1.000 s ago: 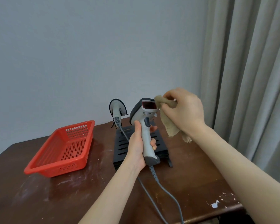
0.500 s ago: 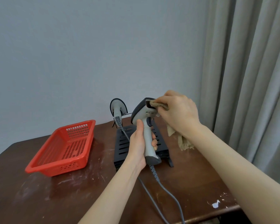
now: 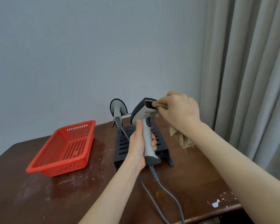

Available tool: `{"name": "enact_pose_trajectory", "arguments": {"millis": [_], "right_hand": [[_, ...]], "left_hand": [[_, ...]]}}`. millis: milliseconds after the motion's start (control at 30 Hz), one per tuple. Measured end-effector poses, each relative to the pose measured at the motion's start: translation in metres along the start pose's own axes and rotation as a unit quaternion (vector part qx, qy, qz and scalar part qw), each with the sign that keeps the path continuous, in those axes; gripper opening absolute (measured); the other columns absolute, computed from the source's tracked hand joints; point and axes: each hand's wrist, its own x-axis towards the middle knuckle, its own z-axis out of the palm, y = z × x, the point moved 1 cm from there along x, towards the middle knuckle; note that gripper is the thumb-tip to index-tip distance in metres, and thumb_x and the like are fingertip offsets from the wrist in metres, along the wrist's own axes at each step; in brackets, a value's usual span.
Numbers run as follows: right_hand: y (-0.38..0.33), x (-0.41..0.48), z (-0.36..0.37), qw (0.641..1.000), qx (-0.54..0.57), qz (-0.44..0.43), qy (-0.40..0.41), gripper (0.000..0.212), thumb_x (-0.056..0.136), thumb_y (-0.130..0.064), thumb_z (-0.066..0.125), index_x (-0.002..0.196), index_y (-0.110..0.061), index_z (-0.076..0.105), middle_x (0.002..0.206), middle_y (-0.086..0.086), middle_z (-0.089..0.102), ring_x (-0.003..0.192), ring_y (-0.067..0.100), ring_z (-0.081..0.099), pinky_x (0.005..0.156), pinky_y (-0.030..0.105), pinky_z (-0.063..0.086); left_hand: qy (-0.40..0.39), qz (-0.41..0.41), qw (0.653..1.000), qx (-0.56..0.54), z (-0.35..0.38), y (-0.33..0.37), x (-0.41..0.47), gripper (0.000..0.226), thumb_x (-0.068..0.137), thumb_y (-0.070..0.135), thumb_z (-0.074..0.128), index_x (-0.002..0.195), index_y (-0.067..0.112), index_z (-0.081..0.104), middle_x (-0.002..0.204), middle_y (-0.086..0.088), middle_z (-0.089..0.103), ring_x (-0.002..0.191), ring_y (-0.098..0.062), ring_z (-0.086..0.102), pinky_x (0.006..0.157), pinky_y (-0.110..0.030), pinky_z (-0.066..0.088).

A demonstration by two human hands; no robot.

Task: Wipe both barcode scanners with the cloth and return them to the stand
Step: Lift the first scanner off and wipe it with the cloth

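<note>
My left hand point(image 3: 138, 145) grips the handle of a grey and white barcode scanner point(image 3: 144, 115), held upright above the black slotted stand point(image 3: 124, 146). My right hand point(image 3: 178, 112) holds a beige cloth point(image 3: 158, 104) and presses a bunched corner of it against the scanner's dark window. The cloth's loose end point(image 3: 183, 139) hangs below my right wrist. A second scanner point(image 3: 118, 109) sits at the back left of the stand, its head up and its cable running forward.
A red perforated plastic basket point(image 3: 66, 147) stands on the dark wooden table point(image 3: 55, 196) to the left. Two grey cables point(image 3: 162, 186) trail toward the front edge. A grey curtain point(image 3: 249, 78) hangs at the right, a plain wall behind.
My right hand brought the cloth from beside the scanner's head onto its window and now rubs there. The left hand keeps the scanner nearly still.
</note>
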Motion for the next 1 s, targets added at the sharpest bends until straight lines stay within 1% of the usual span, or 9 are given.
{"name": "enact_pose_trajectory", "arguments": {"millis": [67, 133, 267, 400, 533, 667, 833, 900, 1000], "right_hand": [[0.004, 0.002, 0.001, 0.999, -0.042, 0.023, -0.022, 0.023, 0.090, -0.025, 0.047, 0.093, -0.024, 0.070, 0.093, -0.002, 0.058, 0.074, 0.026, 0.052, 0.054, 0.026, 0.029], [0.002, 0.003, 0.001, 0.998, -0.050, 0.030, -0.029, 0.022, 0.089, -0.022, 0.047, 0.092, -0.020, 0.069, 0.092, 0.000, 0.060, 0.072, 0.025, 0.050, 0.052, 0.026, 0.027], [-0.004, 0.005, -0.003, 0.999, 0.005, 0.043, -0.003, 0.022, 0.086, -0.020, 0.051, 0.100, -0.022, 0.067, 0.093, 0.002, 0.066, 0.083, 0.029, 0.059, 0.061, 0.028, 0.034], [-0.010, 0.005, -0.003, 0.999, 0.033, -0.008, 0.007, 0.020, 0.087, -0.024, 0.052, 0.098, -0.025, 0.069, 0.095, -0.003, 0.065, 0.086, 0.026, 0.060, 0.062, 0.028, 0.037], [-0.014, 0.005, -0.005, 0.996, 0.081, -0.048, -0.002, 0.018, 0.089, -0.030, 0.056, 0.098, -0.028, 0.071, 0.094, -0.007, 0.065, 0.087, 0.019, 0.059, 0.064, 0.026, 0.036], [-0.010, 0.005, -0.008, 0.989, 0.137, -0.039, -0.030, 0.017, 0.086, -0.031, 0.059, 0.099, -0.033, 0.071, 0.098, -0.011, 0.070, 0.095, 0.014, 0.061, 0.073, 0.028, 0.046], [-0.007, 0.008, -0.011, 0.992, 0.084, -0.077, -0.061, 0.024, 0.085, -0.023, 0.054, 0.100, -0.033, 0.069, 0.099, -0.010, 0.069, 0.093, 0.017, 0.060, 0.070, 0.028, 0.044], [-0.005, 0.009, -0.010, 0.994, 0.060, -0.077, -0.056, 0.026, 0.083, -0.020, 0.051, 0.099, -0.032, 0.068, 0.095, -0.007, 0.070, 0.086, 0.018, 0.059, 0.064, 0.027, 0.039], [-0.002, 0.008, -0.008, 0.997, 0.015, -0.063, -0.052, 0.029, 0.084, -0.019, 0.048, 0.100, -0.032, 0.068, 0.089, -0.003, 0.070, 0.074, 0.020, 0.050, 0.059, 0.026, 0.033]], "left_hand": [[0.002, -0.006, 1.000, 0.003, 0.000, -0.002, 0.000, 0.050, 0.089, 0.056, 0.047, 0.085, 0.007, 0.055, 0.055, -0.004, 0.050, 0.037, -0.013, 0.041, 0.037, -0.021, 0.036], [-0.002, -0.012, 1.000, 0.000, 0.001, -0.003, 0.000, 0.050, 0.089, 0.056, 0.047, 0.084, 0.007, 0.055, 0.055, -0.004, 0.049, 0.037, -0.013, 0.041, 0.036, -0.021, 0.036], [-0.010, -0.009, 1.000, 0.000, 0.004, -0.001, 0.000, 0.052, 0.090, 0.057, 0.045, 0.082, 0.007, 0.056, 0.055, -0.004, 0.049, 0.037, -0.013, 0.041, 0.036, -0.020, 0.036], [-0.014, -0.017, 1.000, -0.006, 0.003, -0.002, -0.001, 0.052, 0.089, 0.059, 0.046, 0.086, 0.008, 0.056, 0.055, -0.003, 0.049, 0.036, -0.012, 0.041, 0.036, -0.020, 0.036], [-0.011, -0.026, 1.000, -0.012, 0.000, -0.003, -0.001, 0.051, 0.088, 0.059, 0.046, 0.086, 0.009, 0.056, 0.055, -0.002, 0.049, 0.036, -0.011, 0.040, 0.036, -0.020, 0.036], [-0.011, -0.018, 1.000, -0.005, -0.001, -0.002, -0.001, 0.051, 0.088, 0.059, 0.046, 0.087, 0.009, 0.056, 0.056, -0.003, 0.050, 0.037, -0.012, 0.040, 0.037, -0.021, 0.036], [-0.007, -0.008, 1.000, 0.004, -0.002, -0.001, 0.000, 0.052, 0.088, 0.058, 0.046, 0.092, 0.007, 0.056, 0.055, -0.003, 0.050, 0.037, -0.012, 0.040, 0.037, -0.022, 0.036], [-0.003, -0.001, 1.000, 0.013, -0.003, -0.002, 0.000, 0.051, 0.089, 0.057, 0.046, 0.092, 0.007, 0.057, 0.055, -0.003, 0.050, 0.037, -0.013, 0.041, 0.038, -0.022, 0.036], [0.002, 0.005, 1.000, 0.019, -0.004, -0.002, 0.000, 0.051, 0.090, 0.056, 0.047, 0.093, 0.006, 0.057, 0.055, -0.004, 0.050, 0.038, -0.013, 0.042, 0.039, -0.022, 0.037]]}}
